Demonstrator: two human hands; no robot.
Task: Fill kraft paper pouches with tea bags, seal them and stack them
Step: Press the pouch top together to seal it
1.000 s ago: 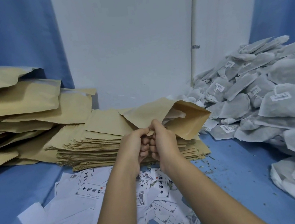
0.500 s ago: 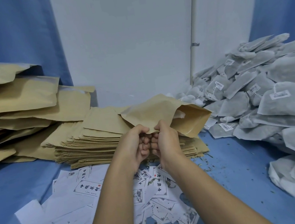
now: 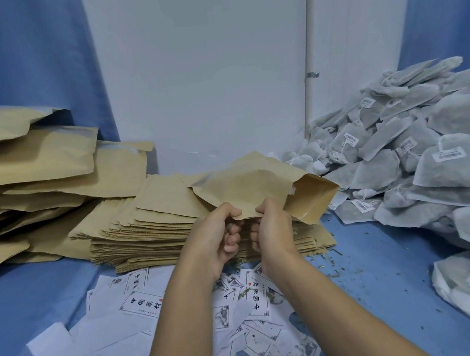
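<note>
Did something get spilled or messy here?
Yes. Little green tea crumbs lie scattered over the blue surface, beside the stack of flat pouches. White paper labels lie strewn in a jumble in front of that stack, overlapping at all angles.

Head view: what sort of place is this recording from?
Probably a small hand-packing station for tea: a heap of tea bags on the right, stacked kraft pouches on the left, loose printed labels on the blue surface.
</note>
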